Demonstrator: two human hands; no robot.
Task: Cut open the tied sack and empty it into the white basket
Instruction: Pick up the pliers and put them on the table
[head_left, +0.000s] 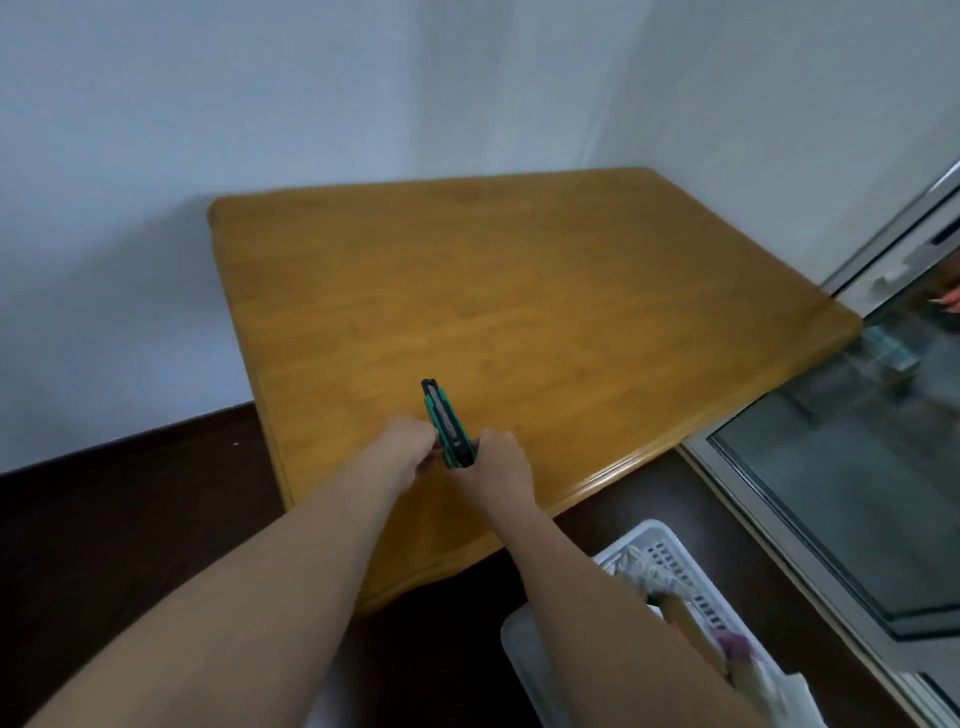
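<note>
Head view. Green-and-black utility knife (449, 428), centre frame, over wooden counter (519, 291): gripped at its near end by both hands, left hand (410, 449) and right hand (501, 467). White basket (660, 545), lower right, on the floor, holding items. Sack not identifiable.

No legible text, label, brand or number anywhere in view. Green-and-black utility knife (449, 426) above the table's near edge: no readable marking. White basket (670, 556) off the near right corner: likewise unmarked.
</note>
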